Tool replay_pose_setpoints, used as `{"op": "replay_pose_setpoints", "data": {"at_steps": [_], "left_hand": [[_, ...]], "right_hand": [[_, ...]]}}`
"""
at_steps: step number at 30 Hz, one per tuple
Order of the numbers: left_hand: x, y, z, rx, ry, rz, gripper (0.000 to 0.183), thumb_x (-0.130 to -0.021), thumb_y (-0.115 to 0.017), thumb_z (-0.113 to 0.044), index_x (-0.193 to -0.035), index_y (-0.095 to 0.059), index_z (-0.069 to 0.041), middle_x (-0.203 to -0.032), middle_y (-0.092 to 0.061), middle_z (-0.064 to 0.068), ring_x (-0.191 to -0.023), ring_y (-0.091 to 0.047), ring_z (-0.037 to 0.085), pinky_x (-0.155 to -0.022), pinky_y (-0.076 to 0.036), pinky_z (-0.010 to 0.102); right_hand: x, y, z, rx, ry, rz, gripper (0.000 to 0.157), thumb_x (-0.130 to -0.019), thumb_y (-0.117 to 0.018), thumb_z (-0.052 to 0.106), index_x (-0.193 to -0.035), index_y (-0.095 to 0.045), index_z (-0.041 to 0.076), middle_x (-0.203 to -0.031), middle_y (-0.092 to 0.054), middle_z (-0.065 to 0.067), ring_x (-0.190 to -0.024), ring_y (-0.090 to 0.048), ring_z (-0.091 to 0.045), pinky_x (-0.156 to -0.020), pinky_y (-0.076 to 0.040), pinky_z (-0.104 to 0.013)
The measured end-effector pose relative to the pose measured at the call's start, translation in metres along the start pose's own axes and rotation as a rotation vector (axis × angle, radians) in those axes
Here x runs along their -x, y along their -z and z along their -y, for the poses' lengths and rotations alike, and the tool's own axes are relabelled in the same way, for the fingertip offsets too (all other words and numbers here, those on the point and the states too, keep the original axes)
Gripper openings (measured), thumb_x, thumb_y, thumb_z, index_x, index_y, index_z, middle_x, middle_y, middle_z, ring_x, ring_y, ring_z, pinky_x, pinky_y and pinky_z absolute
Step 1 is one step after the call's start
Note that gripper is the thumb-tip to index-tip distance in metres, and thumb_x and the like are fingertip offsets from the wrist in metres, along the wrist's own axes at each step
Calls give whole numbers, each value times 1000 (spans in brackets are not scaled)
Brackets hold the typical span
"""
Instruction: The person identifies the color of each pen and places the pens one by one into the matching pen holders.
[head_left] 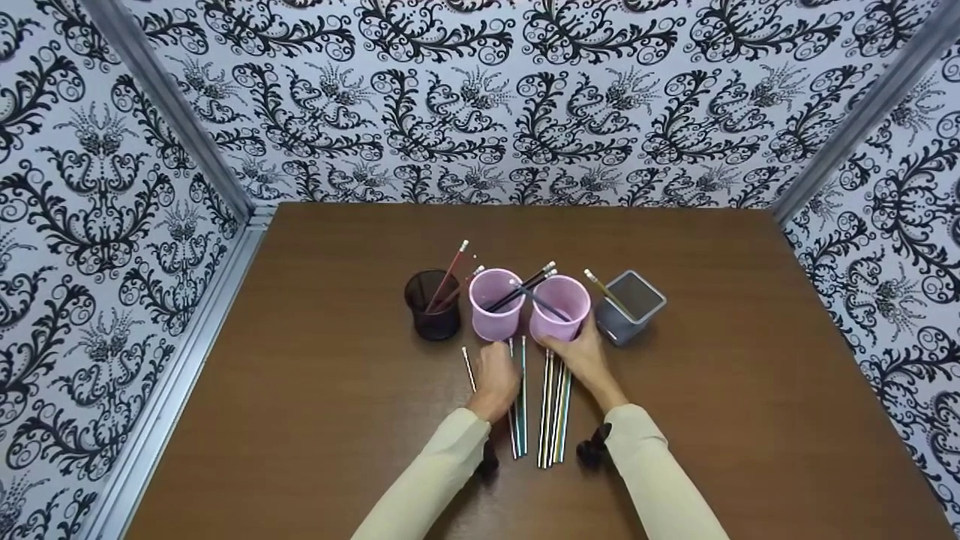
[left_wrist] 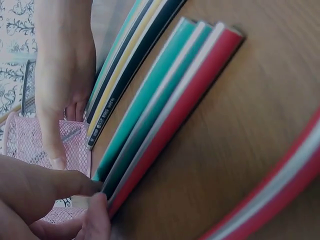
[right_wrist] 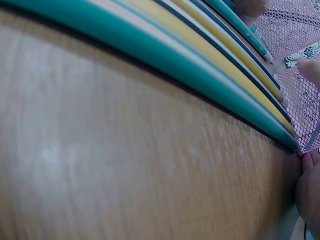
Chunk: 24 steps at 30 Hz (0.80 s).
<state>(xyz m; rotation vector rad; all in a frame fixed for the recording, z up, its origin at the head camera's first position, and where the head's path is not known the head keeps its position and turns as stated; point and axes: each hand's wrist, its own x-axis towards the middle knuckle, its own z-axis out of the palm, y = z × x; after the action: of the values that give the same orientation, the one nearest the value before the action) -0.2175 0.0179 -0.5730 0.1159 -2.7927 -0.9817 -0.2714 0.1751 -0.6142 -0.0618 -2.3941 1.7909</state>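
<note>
Fingers of L hand (head_left: pixel 499 371) pinch green pencil (left_wrist: pixel 159 107), long axis twd tabletop (head_left: pixel 337 420) far edge; R pink mesh cup (head_left: pixel 550 328) fwd-R, gripped by R hand (head_left: pixel 583 354).

The left hand (head_left: pixel 498 373) covers part of the pencils (head_left: pixel 519 431) beneath it, its fingertips hidden from above. The right hand (head_left: pixel 586 360) blocks one side of the right pink mesh cup (head_left: pixel 553 331). Beside the left wrist camera, a red-and-silver pencil (left_wrist: pixel 280 191) runs out of view, blurred.
</note>
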Motion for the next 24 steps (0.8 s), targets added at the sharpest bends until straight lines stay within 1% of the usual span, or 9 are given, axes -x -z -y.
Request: {"op": "replay_pose_setpoints", "data": {"at_steps": [4,6,9,11,13,17,18,21,24], "left_hand": [[-1,0,-2,28,24,-4,10,-74,-67,7,-68,-65,0,-76,-71,22,-76,-72,39,-66,-57,48],[-2,0,-2,56,31,-2,13,-74,-65,7,-65,-63,-1,-73,-70,21,-74,-72,40,-65,-56,48],[-4,-1,-1,95,32,9,20,-73,-66,3,-58,-57,-7,-69,-69,18,-69,-70,36,-63,-56,49],[-5,-1,0,121,39,19,28,-73,-67,-1,-53,-51,-13,-65,-67,15,-64,-67,32,-63,-55,49],[-7,-1,1,141,62,38,36,-74,-70,-6,-50,-44,-18,-62,-65,11,-59,-62,25,-60,-53,47],[-9,4,-2,172,114,75,46,-78,-71,-12,-47,-39,-21,-58,-61,5,-55,-50,18,-55,-48,39],[-10,6,-4,184,124,85,47,-80,-72,-13,-47,-38,-21,-58,-59,4,-56,-47,17,-53,-46,36],[-10,13,-11,210,135,97,46,-80,-70,-13,-49,-38,-22,-58,-53,1,-58,-44,17,-52,-41,31],[-9,19,-18,232,142,99,39,-79,-68,-12,-54,-40,-19,-60,-47,-1,-60,-43,17,-53,-39,31]], "right_hand": [[-1,-1,-1,7,10,-1,96,-71,-88,12,-150,-34,3,-144,-52,-24,-135,-48,-38,-118,-34,-50],[-1,-1,-1,16,12,-5,95,-71,-88,13,-149,-35,3,-144,-52,-25,-136,-48,-38,-118,-34,-50],[-1,-2,-1,20,8,-6,94,-71,-88,14,-149,-36,3,-144,-52,-24,-135,-49,-38,-118,-34,-50],[0,-1,0,18,9,-1,94,-71,-89,14,-148,-36,3,-144,-52,-25,-136,-48,-38,-118,-34,-50],[0,-1,1,26,3,2,94,-72,-89,15,-148,-36,3,-144,-53,-24,-135,-49,-38,-118,-35,-50],[1,0,2,47,-4,4,93,-72,-88,16,-148,-36,2,-143,-53,-24,-134,-50,-37,-117,-35,-49],[1,1,2,49,-5,2,93,-72,-88,16,-148,-36,2,-143,-53,-24,-133,-50,-37,-117,-36,-49],[1,1,1,37,-1,0,91,-72,-88,15,-147,-37,2,-142,-54,-24,-132,-51,-37,-116,-36,-48],[1,2,1,20,4,1,90,-72,-88,13,-146,-38,2,-141,-55,-24,-131,-51,-37,-116,-36,-49]]}}
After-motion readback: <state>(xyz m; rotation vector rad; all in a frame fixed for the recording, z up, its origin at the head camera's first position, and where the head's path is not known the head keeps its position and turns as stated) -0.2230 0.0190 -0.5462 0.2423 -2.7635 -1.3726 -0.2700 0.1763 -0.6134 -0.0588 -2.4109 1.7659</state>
